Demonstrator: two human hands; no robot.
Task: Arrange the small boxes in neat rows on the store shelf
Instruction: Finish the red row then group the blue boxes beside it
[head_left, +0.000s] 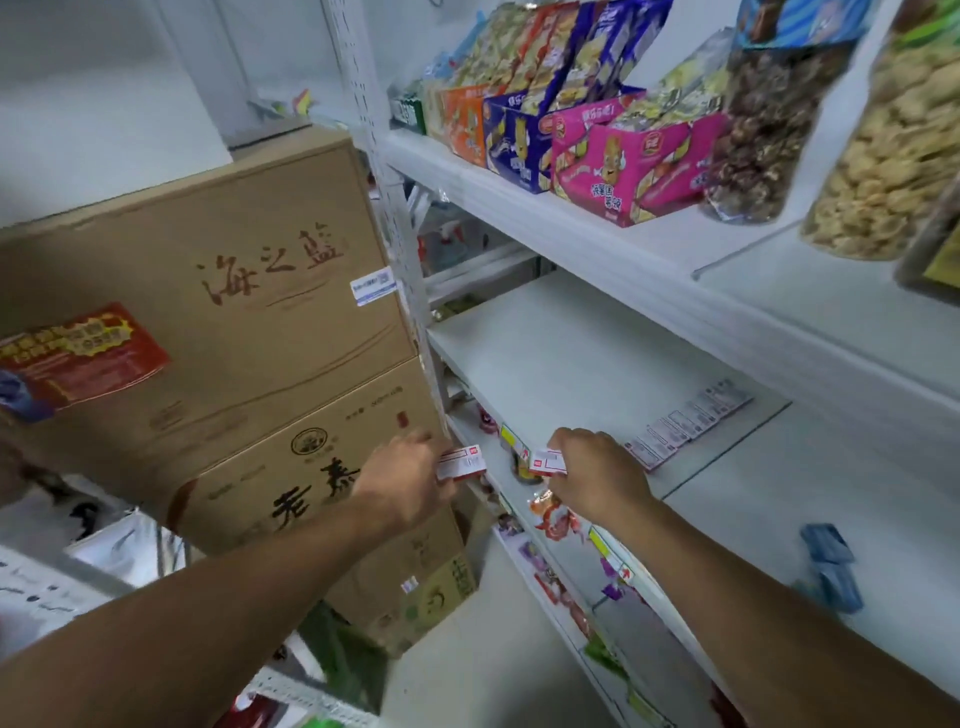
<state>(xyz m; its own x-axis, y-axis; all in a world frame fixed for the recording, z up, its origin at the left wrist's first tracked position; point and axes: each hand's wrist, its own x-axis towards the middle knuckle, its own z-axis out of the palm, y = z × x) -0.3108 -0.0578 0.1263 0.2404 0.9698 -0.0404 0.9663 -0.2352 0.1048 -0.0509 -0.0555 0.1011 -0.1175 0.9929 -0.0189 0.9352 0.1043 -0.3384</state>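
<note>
- Holding one small box apiece, I have both hands out at the near left corner of the white middle shelf (571, 353): the left hand (402, 480) has its fingers clenched on a red-and-white box (461, 462), and the right hand (597, 475) is closed the same way on a second red-and-white box (546, 463).
- Both boxes hang just off the shelf's front edge, near each other but apart, not yet set down.
- Off to the near right, a little blue packet (831, 564) lies alone on the shelf.
- Farther in, a diagonal row of small boxes (685, 423) already lies flat on the board, running back to the right.
- I judge this the carry-in step, with placing next: bring each box over the board, turn it to match the row, and set it at the near end, edges flush.
- Left of the upright stand stacked brown cartons (208, 312); on the shelf above, far back, sit snack display boxes (597, 156).
</note>
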